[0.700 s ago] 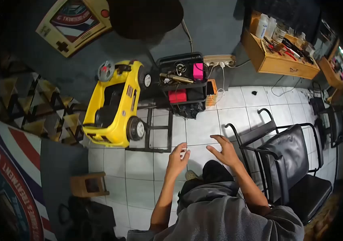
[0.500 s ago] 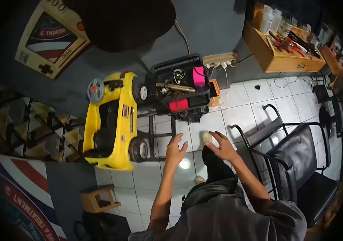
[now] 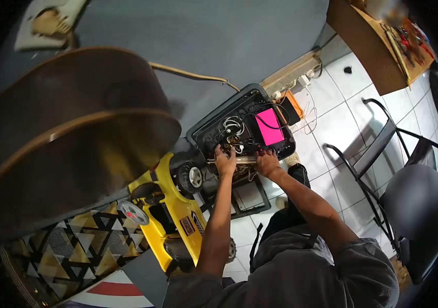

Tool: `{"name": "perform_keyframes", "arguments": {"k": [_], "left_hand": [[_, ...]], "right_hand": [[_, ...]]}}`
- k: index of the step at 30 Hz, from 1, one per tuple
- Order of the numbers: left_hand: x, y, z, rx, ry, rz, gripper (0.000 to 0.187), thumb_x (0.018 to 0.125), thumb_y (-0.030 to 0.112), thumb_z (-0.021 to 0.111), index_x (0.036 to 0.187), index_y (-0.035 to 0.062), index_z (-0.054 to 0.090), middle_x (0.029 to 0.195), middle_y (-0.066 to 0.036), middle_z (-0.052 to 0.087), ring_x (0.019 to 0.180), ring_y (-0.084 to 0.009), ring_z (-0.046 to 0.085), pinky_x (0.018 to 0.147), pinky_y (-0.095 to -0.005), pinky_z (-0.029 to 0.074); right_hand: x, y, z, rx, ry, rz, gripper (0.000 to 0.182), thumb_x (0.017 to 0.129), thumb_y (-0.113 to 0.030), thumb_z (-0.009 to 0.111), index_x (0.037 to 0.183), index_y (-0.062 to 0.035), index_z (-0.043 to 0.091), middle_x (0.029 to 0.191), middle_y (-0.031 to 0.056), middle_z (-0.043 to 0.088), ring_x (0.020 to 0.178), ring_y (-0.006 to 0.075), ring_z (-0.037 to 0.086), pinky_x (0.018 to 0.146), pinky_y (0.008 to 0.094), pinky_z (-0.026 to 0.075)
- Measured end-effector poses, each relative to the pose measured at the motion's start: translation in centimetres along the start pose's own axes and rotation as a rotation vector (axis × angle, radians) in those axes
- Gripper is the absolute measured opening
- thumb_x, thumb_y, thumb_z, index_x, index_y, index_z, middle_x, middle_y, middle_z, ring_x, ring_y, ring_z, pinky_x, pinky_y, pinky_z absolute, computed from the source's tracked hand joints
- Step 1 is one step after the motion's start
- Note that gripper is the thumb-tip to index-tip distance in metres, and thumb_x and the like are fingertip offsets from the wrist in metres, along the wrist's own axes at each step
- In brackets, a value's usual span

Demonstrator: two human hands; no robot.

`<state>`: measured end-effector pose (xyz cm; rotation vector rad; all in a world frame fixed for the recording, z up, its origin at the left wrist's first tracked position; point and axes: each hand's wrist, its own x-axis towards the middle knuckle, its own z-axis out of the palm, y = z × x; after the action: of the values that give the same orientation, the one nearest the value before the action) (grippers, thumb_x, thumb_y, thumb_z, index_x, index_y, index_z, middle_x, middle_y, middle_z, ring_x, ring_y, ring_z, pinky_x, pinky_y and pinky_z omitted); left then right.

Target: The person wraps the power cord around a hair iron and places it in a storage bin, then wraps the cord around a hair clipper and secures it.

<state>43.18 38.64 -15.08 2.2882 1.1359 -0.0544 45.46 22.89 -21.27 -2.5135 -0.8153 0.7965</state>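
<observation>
Both hands are at the near side of the black trolley tray (image 3: 206,120). My left hand (image 3: 225,161) is closed at one end of a long bronze-coloured bar (image 3: 245,160), fingers curled over it. At the bar's other end, my right hand (image 3: 267,164) is closed too; its fingertips are partly hidden. Beyond my left hand lies a coiled white cable (image 3: 233,123), with small loose items below it. A bright pink box (image 3: 270,127) sits in the tray just past my right hand, a dark cable running across it.
A yellow toy car (image 3: 178,215) stands left of the trolley. A large brown rounded object (image 3: 75,128) juts in at the upper left. Power sockets (image 3: 303,80) run along the wall by an orange box (image 3: 292,105). A black-framed chair (image 3: 378,149) is at the right.
My hands were apart and open in front of my body, away from the trolley. They have reached forward to the tray and closed at the bronze-coloured bar. My view has moved closer.
</observation>
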Motion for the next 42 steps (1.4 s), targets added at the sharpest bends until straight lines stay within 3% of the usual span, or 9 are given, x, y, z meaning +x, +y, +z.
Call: {"name": "perform_keyframes", "arguments": {"k": [7, 13, 22, 24, 29, 34, 36, 38, 42], "left_hand": [[6.4, -1.0, 0.2, -0.067, -0.272, -0.193, 0.074, 0.076, 0.05, 0.072, 0.134, 0.0104, 0.05, 0.125, -0.019, 0.059, 0.115, -0.034, 0.057, 0.092, -0.0439, 0.047], [4.7, 2.9, -1.1, -0.232, -0.443, -0.448, 0.019, 0.09, 0.016, 0.064, 0.1, -0.0002, 0.062, 0.087, -0.009, 0.067, 0.078, -0.0172, 0.065, 0.074, -0.0289, 0.056], [5.1, 0.8, -1.4, -0.463, -0.401, -0.537, 0.019, 0.083, 0.006, 0.066, 0.099, 0.0041, 0.055, 0.086, -0.005, 0.061, 0.081, -0.0139, 0.06, 0.071, -0.0302, 0.05], [4.3, -0.6, -2.0, -1.271, -0.428, -0.252, 0.018, 0.089, 0.014, 0.065, 0.1, 0.0051, 0.055, 0.097, -0.007, 0.064, 0.075, -0.012, 0.062, 0.062, -0.0252, 0.049], [-6.6, 5.9, -14.2, -0.529, -0.64, 0.699, 0.014, 0.097, 0.018, 0.052, 0.103, 0.005, 0.053, 0.106, -0.003, 0.064, 0.091, -0.0137, 0.058, 0.083, -0.03, 0.047], [-15.6, 9.7, -22.3, -0.119, -0.614, 0.776, 0.054, 0.08, 0.03, 0.073, 0.115, 0.0018, 0.044, 0.105, -0.018, 0.063, 0.097, -0.0269, 0.062, 0.086, -0.0393, 0.049], [-17.7, 11.5, -25.0, -0.018, -0.785, 0.685, 0.064, 0.075, 0.026, 0.076, 0.12, 0.0007, 0.037, 0.1, -0.017, 0.064, 0.085, -0.0303, 0.063, 0.082, -0.0413, 0.05], [-20.8, 11.2, -26.8, -0.122, -0.568, 0.809, 0.054, 0.073, 0.019, 0.075, 0.113, -0.0001, 0.043, 0.081, -0.013, 0.063, 0.069, -0.0282, 0.062, 0.078, -0.0399, 0.05], [-25.8, 11.5, -31.0, -0.322, -0.035, 1.256, 0.05, 0.068, 0.01, 0.069, 0.112, -0.0004, 0.048, 0.072, -0.008, 0.062, 0.072, -0.0267, 0.065, 0.087, -0.0399, 0.042]], "right_hand": [[-3.6, -1.8, -4.9, 0.018, -0.113, -0.128, 0.032, 0.087, -0.04, 0.058, 0.088, -0.008, 0.064, 0.078, 0.0125, 0.067, 0.072, 0.0299, 0.068, 0.067, 0.0413, 0.054], [-8.0, -1.9, -9.8, 0.029, 0.004, -0.069, 0.035, 0.084, -0.037, 0.063, 0.099, -0.0056, 0.065, 0.072, 0.0127, 0.067, 0.066, 0.0297, 0.067, 0.059, 0.0417, 0.053], [-14.8, 0.8, -11.9, 0.148, 0.012, 0.165, 0.038, 0.075, -0.037, 0.068, 0.105, -0.0143, 0.064, 0.078, 0.0174, 0.067, 0.074, 0.0373, 0.066, 0.069, 0.0469, 0.054], [-16.5, 1.9, -12.0, 0.177, 0.016, 0.188, 0.045, 0.072, -0.041, 0.071, 0.107, -0.0135, 0.065, 0.081, 0.0188, 0.067, 0.074, 0.0389, 0.065, 0.069, 0.0474, 0.053], [-21.5, 0.3, -20.7, 0.002, 0.163, -0.011, 0.048, 0.068, -0.049, 0.075, 0.106, -0.02, 0.067, 0.074, 0.0125, 0.067, 0.066, 0.0331, 0.066, 0.065, 0.0445, 0.053], [-25.5, -5.5, -30.2, -0.274, 0.449, -0.36, 0.053, 0.051, -0.032, 0.083, 0.099, -0.0163, 0.066, 0.068, 0.0027, 0.063, 0.064, 0.026, 0.063, 0.057, 0.039, 0.048], [-28.4, -10.0, -34.5, -0.421, 0.466, -0.42, 0.034, 0.064, -0.02, 0.078, 0.096, -0.0144, 0.066, 0.078, 0.0039, 0.069, 0.066, 0.0234, 0.064, 0.059, 0.0359, 0.046], [-30.9, -12.4, -36.2, -0.574, 0.92, -0.739, 0.043, 0.057, -0.015, 0.08, 0.098, -0.0096, 0.065, 0.077, 0.0064, 0.066, 0.068, 0.0238, 0.063, 0.062, 0.0354, 0.047], [-29.1, -15.3, -38.1, -0.576, 0.941, -0.979, 0.04, 0.059, -0.014, 0.079, 0.096, -0.0091, 0.065, 0.076, 0.0065, 0.067, 0.068, 0.0231, 0.063, 0.061, 0.0345, 0.046]]}}
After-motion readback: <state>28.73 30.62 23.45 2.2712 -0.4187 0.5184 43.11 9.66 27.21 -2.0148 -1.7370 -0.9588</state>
